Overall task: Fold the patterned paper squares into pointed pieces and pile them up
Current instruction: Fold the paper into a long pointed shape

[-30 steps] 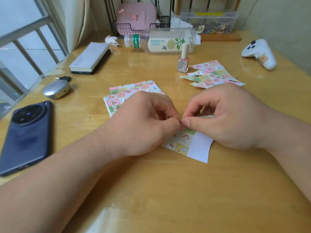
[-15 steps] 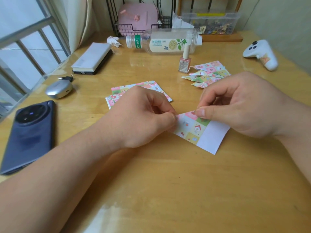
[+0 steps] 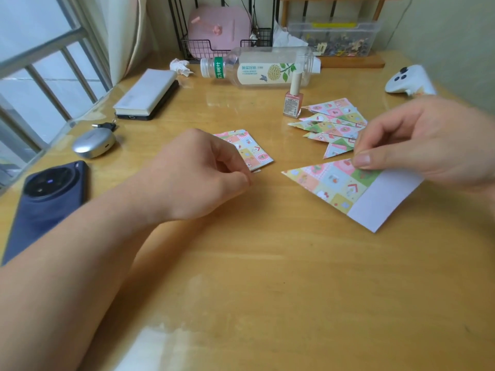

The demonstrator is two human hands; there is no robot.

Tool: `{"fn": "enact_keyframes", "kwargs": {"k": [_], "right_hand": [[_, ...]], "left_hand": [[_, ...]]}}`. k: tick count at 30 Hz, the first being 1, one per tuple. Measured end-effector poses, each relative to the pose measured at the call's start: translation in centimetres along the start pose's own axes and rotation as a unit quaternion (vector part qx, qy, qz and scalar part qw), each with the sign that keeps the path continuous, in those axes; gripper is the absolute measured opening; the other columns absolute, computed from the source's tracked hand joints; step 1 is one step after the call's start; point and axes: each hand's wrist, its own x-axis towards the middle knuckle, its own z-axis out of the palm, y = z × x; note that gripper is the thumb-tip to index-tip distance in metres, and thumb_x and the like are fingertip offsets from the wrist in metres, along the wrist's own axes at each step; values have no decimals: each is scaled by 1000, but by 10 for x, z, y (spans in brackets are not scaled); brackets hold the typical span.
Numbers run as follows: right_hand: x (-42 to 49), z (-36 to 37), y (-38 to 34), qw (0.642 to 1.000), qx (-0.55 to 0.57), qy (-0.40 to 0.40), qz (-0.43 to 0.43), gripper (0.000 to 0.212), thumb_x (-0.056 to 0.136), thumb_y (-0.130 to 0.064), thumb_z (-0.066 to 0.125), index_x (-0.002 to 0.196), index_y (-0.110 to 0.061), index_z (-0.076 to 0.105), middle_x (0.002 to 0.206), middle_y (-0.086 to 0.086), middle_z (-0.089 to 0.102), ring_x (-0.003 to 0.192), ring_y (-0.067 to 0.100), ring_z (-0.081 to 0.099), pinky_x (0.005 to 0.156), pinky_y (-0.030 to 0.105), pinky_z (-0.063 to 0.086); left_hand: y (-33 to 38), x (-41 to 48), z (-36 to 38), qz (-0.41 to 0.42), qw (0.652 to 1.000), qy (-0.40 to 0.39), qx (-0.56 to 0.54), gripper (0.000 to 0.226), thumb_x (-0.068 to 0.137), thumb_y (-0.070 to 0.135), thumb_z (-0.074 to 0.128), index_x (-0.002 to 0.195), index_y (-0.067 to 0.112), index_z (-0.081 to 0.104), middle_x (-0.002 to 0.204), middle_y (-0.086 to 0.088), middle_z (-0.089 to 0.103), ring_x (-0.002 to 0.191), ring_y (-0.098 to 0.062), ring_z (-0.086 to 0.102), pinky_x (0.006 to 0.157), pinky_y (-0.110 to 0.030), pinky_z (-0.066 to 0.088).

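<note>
Where the barred window point(image 3: 40, 76) and a pale curtain point(image 3: 120, 36) close the left side of the room, a glossy wooden table point(image 3: 267, 277) begins, and daylight reflects on its varnish. On its left edge lies a dark blue phone point(image 3: 45, 207), camera side up. Behind it are a silver earbud case point(image 3: 93, 143) and a white book point(image 3: 147, 95) lying on a black device.

The left hand point(image 3: 198, 175) rests on the table with its fingers curled and the thumb against the forefinger; nothing is seen between them. It partly covers the stack of patterned squares point(image 3: 251, 151), which lies flat just behind it.

At the back, a clear plastic bottle point(image 3: 262, 69) lies on its side before a wire basket point(image 3: 203, 49). A pink nail polish bottle point(image 3: 293, 101) stands upright near it. Just beside this, the pile of pointed pieces point(image 3: 332, 124) is spread like a fan.

In front of that pile, the right hand point(image 3: 423, 145) pinches the upper edge of one pointed piece point(image 3: 337, 186). The tip of this piece points left and its white end faces right. A white game controller point(image 3: 407, 80) lies at the far right, near the greenish wall point(image 3: 455, 36).
</note>
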Motion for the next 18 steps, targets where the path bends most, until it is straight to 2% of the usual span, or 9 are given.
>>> {"fn": "enact_keyframes", "kwargs": {"k": [2, 4, 6, 8, 10, 12, 15, 18], "right_hand": [[0, -3, 1, 999, 18, -26, 26, 21, 64, -24, 89, 74, -12, 75, 69, 8, 73, 62, 15, 62, 54, 20, 47], [-1, 5, -1, 995, 23, -85, 47, 15, 66, -24, 82, 71, -12, 74, 70, 8, 72, 63, 14, 63, 55, 18, 48], [-2, 21, -5, 990, 10, -137, 44, 12, 70, -25, 76, 74, -14, 74, 75, 9, 74, 68, 15, 65, 64, 26, 51], [-3, 37, -10, 988, 6, -152, 28, 12, 72, -27, 76, 77, -16, 75, 79, 8, 75, 73, 15, 67, 70, 32, 52], [-3, 46, -15, 991, 13, -135, 9, 11, 74, -26, 77, 78, -16, 76, 81, 8, 76, 73, 16, 66, 70, 34, 52], [-2, 48, -16, 995, 26, -95, 0, 14, 71, -25, 79, 79, -13, 76, 81, 9, 76, 72, 15, 66, 67, 32, 52], [1, 42, -11, 995, 79, -32, 45, 20, 70, -21, 78, 81, -5, 73, 74, 10, 73, 59, 14, 59, 56, 27, 46], [5, 37, -6, 986, 130, 7, 105, 21, 67, -18, 77, 73, -1, 66, 58, 11, 53, 50, 13, 44, 43, 22, 30]], "left_hand": [[-1, 1, -2, -11, 999, 18, -26, 15, 85, 25, 71, 70, 25, 75, 66, 6, 71, 59, -10, 60, 55, -15, 43], [1, 0, 3, -8, 995, 13, -102, 16, 86, 35, 75, 75, 24, 76, 71, -4, 71, 61, -13, 58, 60, -22, 45], [5, -3, 12, 7, 986, -27, -162, 20, 79, 46, 73, 84, 27, 77, 77, 0, 73, 72, -13, 64, 74, -31, 50], [9, -6, 23, 20, 981, -87, -171, 20, 78, 45, 77, 89, 29, 78, 82, 4, 76, 76, -10, 67, 77, -32, 53], [11, -8, 30, 23, 979, -117, -164, 12, 81, 34, 83, 88, 25, 80, 79, 1, 76, 68, -9, 64, 68, -30, 52], [10, -7, 31, 11, 976, -106, -189, 7, 82, 28, 83, 85, 22, 80, 74, 0, 75, 62, -9, 59, 63, -26, 48], [5, -3, 28, -28, 962, -57, -266, 19, 76, 28, 86, 91, 20, 78, 73, 1, 72, 62, -10, 58, 66, -26, 45], [1, 1, 23, -44, 952, -18, -303, 33, 66, 31, 84, 94, 18, 73, 75, -4, 72, 65, -16, 59, 69, -30, 45]]}}
